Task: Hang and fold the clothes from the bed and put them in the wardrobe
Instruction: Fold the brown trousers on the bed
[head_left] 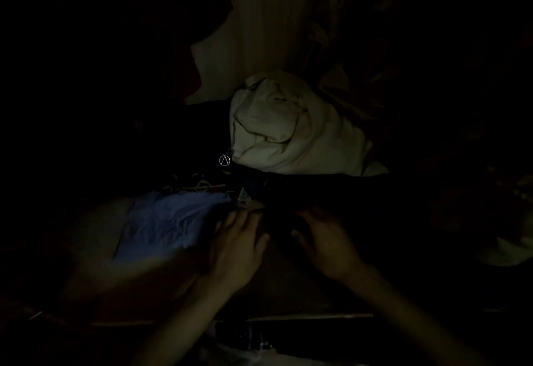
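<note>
The scene is very dark. A dark garment [288, 189] with a small white circular logo lies across the middle. My left hand [239, 247] rests flat at its near edge, fingers spread, beside a crumpled blue garment [170, 221]. My right hand [326, 238] lies on the dark cloth with fingers curled; whether it grips the fabric cannot be told. A cream bundled cloth [288, 129] sits just behind the dark garment.
Pale fabric [259, 25] hangs upright at the back, above the cream bundle. A light edge [311, 317] runs across the front below my hands. More pale cloth [507, 253] shows faintly at the far right. The rest is lost in darkness.
</note>
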The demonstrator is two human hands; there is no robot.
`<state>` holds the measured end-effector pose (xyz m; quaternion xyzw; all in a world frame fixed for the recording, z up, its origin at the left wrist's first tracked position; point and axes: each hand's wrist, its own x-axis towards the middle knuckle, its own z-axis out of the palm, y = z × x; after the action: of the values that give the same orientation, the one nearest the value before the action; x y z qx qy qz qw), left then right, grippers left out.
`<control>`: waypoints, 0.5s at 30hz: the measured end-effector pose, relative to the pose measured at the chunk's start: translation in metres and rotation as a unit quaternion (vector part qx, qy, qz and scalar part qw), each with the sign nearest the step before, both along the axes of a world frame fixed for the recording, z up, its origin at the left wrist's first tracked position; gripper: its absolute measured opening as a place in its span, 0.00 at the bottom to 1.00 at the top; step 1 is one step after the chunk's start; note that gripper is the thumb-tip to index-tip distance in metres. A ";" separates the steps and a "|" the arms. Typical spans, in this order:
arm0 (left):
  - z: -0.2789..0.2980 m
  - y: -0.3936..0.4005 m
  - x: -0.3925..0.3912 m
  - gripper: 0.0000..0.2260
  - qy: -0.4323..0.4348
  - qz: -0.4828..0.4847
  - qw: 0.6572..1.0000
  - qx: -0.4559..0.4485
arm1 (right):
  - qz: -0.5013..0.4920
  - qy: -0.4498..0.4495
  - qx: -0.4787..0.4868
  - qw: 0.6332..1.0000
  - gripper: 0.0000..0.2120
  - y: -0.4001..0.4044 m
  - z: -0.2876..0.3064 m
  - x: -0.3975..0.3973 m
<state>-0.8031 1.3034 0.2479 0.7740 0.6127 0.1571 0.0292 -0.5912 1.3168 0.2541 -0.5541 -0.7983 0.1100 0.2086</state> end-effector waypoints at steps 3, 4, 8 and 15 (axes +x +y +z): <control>-0.025 -0.021 0.005 0.27 0.019 -0.032 0.996 -0.084 | 0.035 -0.083 -0.045 0.995 0.30 -0.027 -0.029 -0.012; -0.033 -0.025 0.004 0.28 0.022 -0.032 0.993 -0.108 | 0.032 -0.094 -0.057 0.993 0.32 -0.036 -0.037 -0.013; -0.054 -0.035 -0.003 0.29 0.023 -0.034 0.987 -0.157 | 0.000 -0.089 -0.055 0.995 0.31 -0.058 -0.056 -0.013; -0.045 -0.061 -0.002 0.29 0.040 -0.035 0.993 -0.101 | -0.015 -0.106 -0.012 0.994 0.30 -0.089 -0.043 -0.024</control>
<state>-0.8051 1.2424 0.2034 0.7940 0.5983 0.0620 0.0881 -0.6148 1.2274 0.2113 -0.5767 -0.8063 0.0573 0.1183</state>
